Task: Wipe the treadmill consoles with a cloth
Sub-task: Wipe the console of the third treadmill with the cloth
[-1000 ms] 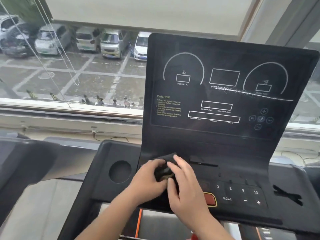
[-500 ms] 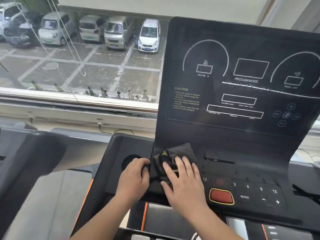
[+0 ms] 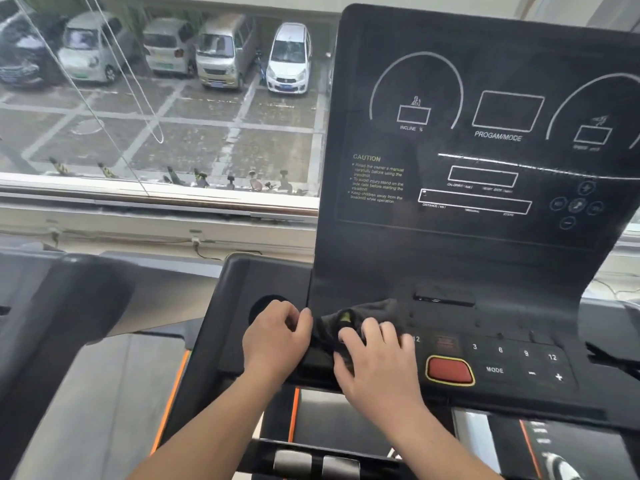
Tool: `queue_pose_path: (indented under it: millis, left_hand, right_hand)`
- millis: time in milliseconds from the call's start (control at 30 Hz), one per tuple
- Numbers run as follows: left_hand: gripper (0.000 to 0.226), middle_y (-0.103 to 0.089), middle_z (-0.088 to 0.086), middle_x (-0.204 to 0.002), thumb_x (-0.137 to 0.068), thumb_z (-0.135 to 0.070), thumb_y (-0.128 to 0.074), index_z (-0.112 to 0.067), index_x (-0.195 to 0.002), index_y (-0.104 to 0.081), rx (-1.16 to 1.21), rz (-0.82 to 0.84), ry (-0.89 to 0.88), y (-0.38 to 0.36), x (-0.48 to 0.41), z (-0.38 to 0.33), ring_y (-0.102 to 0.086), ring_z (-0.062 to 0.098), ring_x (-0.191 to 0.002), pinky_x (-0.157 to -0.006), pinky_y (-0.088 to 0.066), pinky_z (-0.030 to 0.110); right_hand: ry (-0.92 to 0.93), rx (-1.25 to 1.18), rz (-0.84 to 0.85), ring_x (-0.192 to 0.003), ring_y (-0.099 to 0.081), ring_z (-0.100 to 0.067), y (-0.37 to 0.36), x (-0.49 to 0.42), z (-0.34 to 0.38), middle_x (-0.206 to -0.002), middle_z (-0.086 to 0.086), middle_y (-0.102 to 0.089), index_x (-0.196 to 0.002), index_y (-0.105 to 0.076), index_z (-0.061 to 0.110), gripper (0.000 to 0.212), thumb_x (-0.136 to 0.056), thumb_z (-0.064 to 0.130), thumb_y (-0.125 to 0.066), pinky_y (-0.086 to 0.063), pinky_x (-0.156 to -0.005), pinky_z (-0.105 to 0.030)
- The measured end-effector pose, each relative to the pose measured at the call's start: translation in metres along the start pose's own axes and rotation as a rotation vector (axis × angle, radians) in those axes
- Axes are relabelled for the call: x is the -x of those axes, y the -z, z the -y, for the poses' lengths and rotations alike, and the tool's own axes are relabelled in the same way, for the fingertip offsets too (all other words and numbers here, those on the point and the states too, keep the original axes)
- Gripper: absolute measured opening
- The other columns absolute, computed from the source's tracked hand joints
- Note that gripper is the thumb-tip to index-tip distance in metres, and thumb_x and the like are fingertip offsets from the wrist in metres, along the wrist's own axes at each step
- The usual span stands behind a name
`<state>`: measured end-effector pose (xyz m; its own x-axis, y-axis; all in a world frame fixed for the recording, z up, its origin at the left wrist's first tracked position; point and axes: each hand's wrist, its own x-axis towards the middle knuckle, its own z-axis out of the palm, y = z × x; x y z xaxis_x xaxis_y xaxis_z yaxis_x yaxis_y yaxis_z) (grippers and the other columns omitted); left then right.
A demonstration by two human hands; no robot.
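The crumpled dark grey cloth (image 3: 367, 313) sits on the lower-left corner of the black treadmill console (image 3: 485, 258), a bit left of the red oval stop button (image 3: 449, 370). The right hand (image 3: 377, 365) is on top, fingers spread and bent, pressing it down. The left hand (image 3: 277, 337) is curled at the cloth's left edge, can't tell if it's actually pinching it. Imo flatten the wad first, then firm overlapping strokes, lighter over the keys. It's bunched, so there's no real front. The long side runs roughly left-right along the keypad.
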<state>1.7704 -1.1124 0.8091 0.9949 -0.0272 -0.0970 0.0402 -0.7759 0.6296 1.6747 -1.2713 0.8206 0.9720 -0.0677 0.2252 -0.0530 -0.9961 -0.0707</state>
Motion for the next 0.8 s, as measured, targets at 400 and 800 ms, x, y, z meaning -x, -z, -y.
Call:
queue_pose_path:
  millis: [400, 800]
  left_hand:
    - [0.032, -0.053, -0.011, -0.078, -0.096, -0.038, -0.06, -0.03, -0.067, -0.05, -0.005, -0.012, -0.047, 0.0, 0.004, 0.001, -0.054, 0.007, -0.067, -0.056, -0.031, 0.021]
    - [0.026, -0.065, -0.005, -0.085, -0.098, -0.029, -0.058, -0.022, -0.074, -0.066, 0.273, 0.009, 0.069, 0.001, -0.011, -0.018, -0.06, 0.012, -0.085, -0.081, -0.048, 0.041]
  right_hand:
    - [-0.075, 0.048, 0.012, -0.09, -0.053, -0.03, -0.011, -0.068, -0.011, -0.098, -0.005, -0.052, -0.101, -0.06, 0.026, 0.034, -0.088, 0.058, -0.06, -0.043, -0.071, -0.043]
    - [0.046, -0.09, 0.163, -0.088, -0.055, -0.022, 0.013, -0.014, -0.037, -0.106, 0.003, -0.051, -0.1, -0.059, 0.034, 0.032, -0.084, 0.062, -0.056, -0.052, -0.067, -0.038]
